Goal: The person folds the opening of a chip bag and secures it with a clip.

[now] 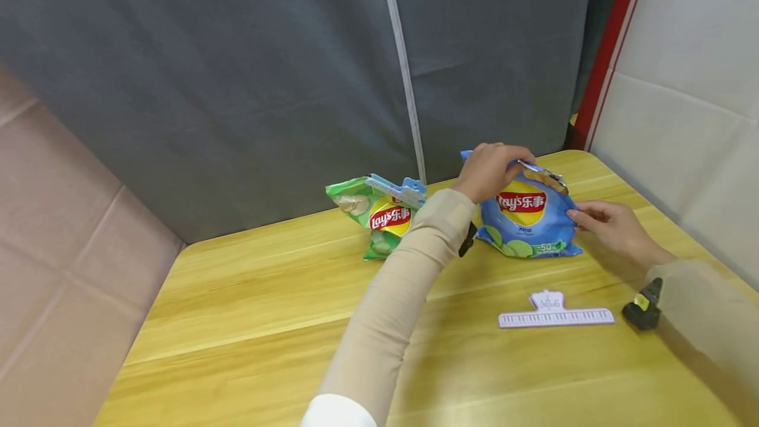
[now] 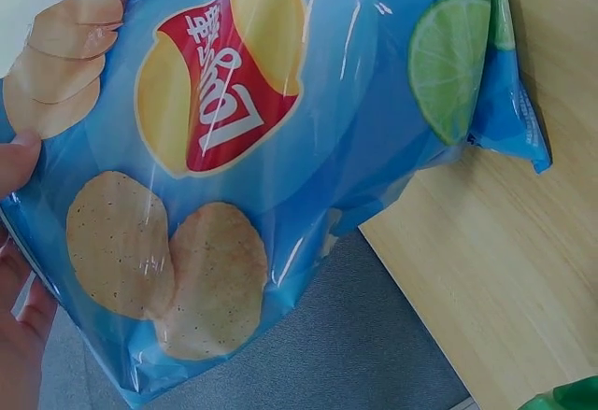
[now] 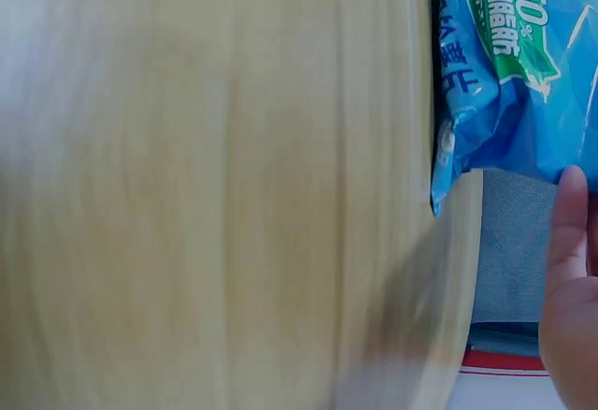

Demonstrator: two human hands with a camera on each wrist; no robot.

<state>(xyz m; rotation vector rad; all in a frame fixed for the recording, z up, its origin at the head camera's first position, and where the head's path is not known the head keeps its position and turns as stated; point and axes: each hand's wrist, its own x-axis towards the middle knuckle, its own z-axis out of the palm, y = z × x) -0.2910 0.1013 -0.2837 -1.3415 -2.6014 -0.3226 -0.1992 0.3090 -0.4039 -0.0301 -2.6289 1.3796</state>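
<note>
A blue bag of Lay's potato chips (image 1: 530,232) stands upright on the table at the back right, its silvery top edge showing at the right corner. My left hand (image 1: 493,167) grips the bag's top edge, thumb on the front and fingers behind in the left wrist view (image 2: 19,251). With the thumb against its front, my right hand (image 1: 613,226) holds the bag's right side; most of its fingers are hidden. In front of the bag lies a lilac sealing clip (image 1: 557,317) with a piano-key pattern.
Left of the blue bag, a green Lay's bag (image 1: 379,242) has a light blue clip (image 1: 394,188) across its top; my left forearm partly hides it. A grey curtain (image 1: 237,84) hangs behind the wooden table (image 1: 249,335). A white wall panel (image 1: 700,104) stands on the right.
</note>
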